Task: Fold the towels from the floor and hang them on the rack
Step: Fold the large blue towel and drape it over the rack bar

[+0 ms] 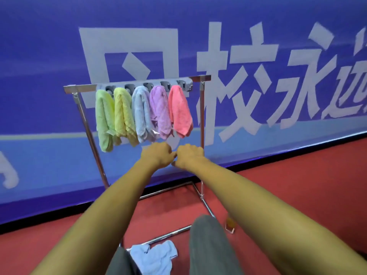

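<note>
A blue fabric banner (59, 56) printed with large white characters fills the background and meets a red floor (297, 185) along a dark lower edge. In front of the banner stands a chrome tubular rack (79, 88) with two uprights and a floor frame; a grey plastic clip bar (139, 83) runs along its top rail.

The person's two bare forearms reach forward from the lower edge of the view, above grey trouser legs (210, 247). The left hand (157, 154) and the right hand (189, 155) are side by side just below the hanging towels, backs toward the camera and knuckles touching. Both hands are clenched, with the fingers curled under; nothing shows in either one.

Five folded terry towels hang from the clip bar in a close row, each touching its neighbour. From left to right they are a light green towel (104, 120), a yellow towel (123, 116), a pale blue towel (141, 114), a lilac towel (159, 112) and a coral pink towel (179, 112). The green one hangs lowest.

One crumpled light blue towel (153, 257) lies unfolded on the floor between the legs, against the near bar of the rack's frame. A small orange translucent object (230, 225) stands on the floor beside the frame's right rail; what it is cannot be told.
</note>
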